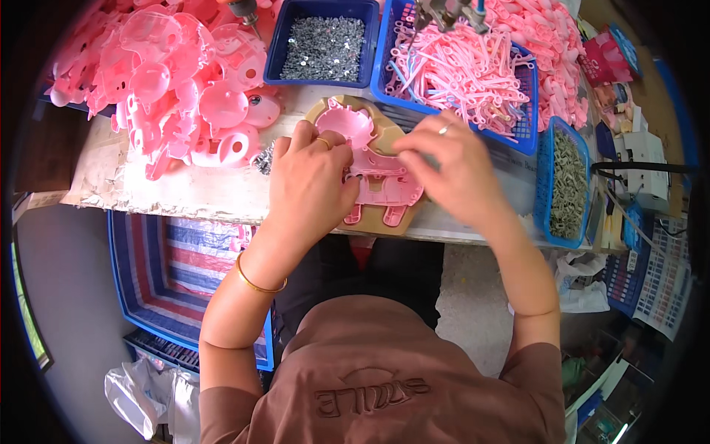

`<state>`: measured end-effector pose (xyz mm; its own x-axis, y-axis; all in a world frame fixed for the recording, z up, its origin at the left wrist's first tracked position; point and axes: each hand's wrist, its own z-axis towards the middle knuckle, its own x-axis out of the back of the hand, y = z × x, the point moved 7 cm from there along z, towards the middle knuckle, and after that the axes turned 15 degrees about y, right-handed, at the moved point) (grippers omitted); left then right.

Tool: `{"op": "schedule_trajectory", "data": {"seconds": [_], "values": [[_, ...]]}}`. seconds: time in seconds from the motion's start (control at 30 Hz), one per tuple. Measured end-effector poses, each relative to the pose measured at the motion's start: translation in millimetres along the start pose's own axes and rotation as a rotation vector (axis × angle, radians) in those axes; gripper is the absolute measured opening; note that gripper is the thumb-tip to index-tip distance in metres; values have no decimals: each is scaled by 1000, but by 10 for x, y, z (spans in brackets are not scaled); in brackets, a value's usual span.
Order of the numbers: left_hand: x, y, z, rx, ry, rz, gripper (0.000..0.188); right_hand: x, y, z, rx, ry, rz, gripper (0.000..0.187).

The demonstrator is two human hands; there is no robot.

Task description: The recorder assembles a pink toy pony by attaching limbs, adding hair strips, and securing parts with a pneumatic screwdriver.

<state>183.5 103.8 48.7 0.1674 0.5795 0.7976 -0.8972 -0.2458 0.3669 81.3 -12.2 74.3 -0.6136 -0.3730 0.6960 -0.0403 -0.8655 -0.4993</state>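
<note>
A pink plastic shell half [388,191] lies hollow side up in a tan, shaped holding block [388,118] at the table's front edge. Over the shell's left side, my left hand [314,170] is closed, with fingers curled down; whatever its fingertips hold is hidden behind the hand. My right hand [452,164] is over the shell's right edge, thumb and forefinger pinched together and slightly blurred. Anything in that pinch is too small to make out. A small heap of metal parts [265,158] lies just left of my left hand.
Pink shells [151,81] pile up at far left. Behind the block are a dark blue tray of small metal parts [323,48] and a blue basket of pink looped sticks [458,78]. A blue basket of metal pins [568,181] stands right. Tools hang overhead; a striped-lined crate [192,274] sits below left.
</note>
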Motion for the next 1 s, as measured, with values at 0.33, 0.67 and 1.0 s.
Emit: {"op": "schedule_trajectory", "data": {"seconds": [0.33, 0.67, 1.0], "values": [[-36, -24, 3, 17, -11, -24, 16, -119, 16, -241, -26, -191, -191, 15], [-27, -14, -39, 40, -3, -17, 18, -209, -42, -246, 57, -103, -184, 14], [-3, 20, -36, 10, 16, -3, 17, -221, 27, -276, -62, -284, -193, 10]]}}
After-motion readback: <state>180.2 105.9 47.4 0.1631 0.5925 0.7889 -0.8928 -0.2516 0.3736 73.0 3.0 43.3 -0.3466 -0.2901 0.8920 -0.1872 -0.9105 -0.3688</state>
